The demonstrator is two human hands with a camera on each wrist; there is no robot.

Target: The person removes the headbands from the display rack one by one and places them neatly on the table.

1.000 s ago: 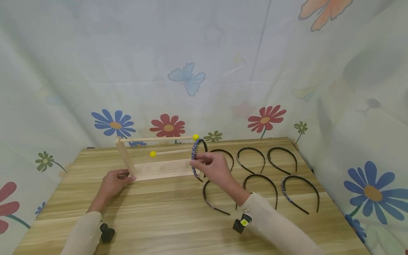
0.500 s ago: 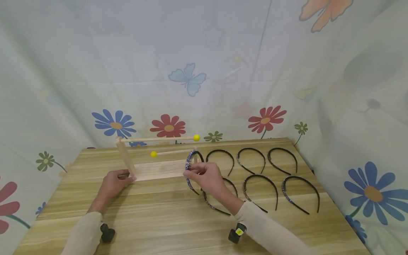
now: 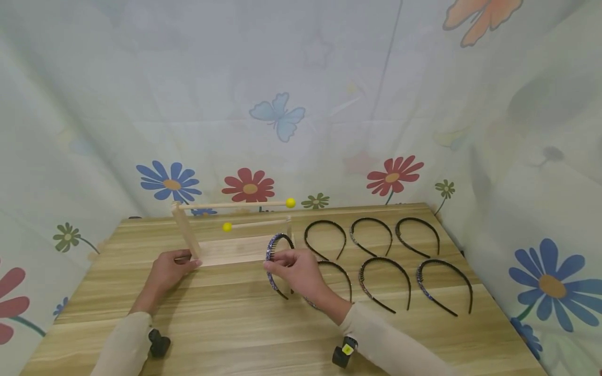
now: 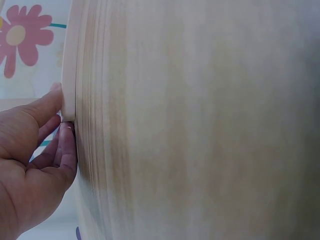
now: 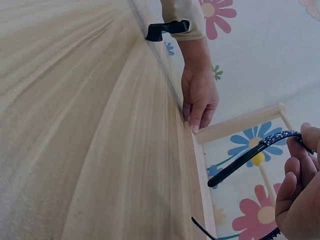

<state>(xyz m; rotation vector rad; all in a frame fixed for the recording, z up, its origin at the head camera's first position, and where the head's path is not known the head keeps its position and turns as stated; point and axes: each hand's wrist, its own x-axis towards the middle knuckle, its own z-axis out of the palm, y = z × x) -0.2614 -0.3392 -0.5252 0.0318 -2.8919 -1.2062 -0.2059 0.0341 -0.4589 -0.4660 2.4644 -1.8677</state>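
Observation:
A wooden rack stands at the left of the table, with a flat base, an upright and two rods tipped with yellow balls. My left hand pinches the near left corner of its base, thumb on top, as the left wrist view shows too. In front of the rack's right end, my right hand pinches a black toothed headband covered in blue glitter, held upright with its ends down. In the right wrist view the same headband shows one bare black end; the ball-tipped rods hold nothing.
Several more black headbands lie in two rows on the right of the table, among them one with blue glitter. One in the near row is partly hidden behind my right wrist. A flower-printed curtain closes off the back and sides.
My right hand has brought the headband down, left and toward me, from beside the upper rod's ball to lower in front of the base. My left hand has stayed put.

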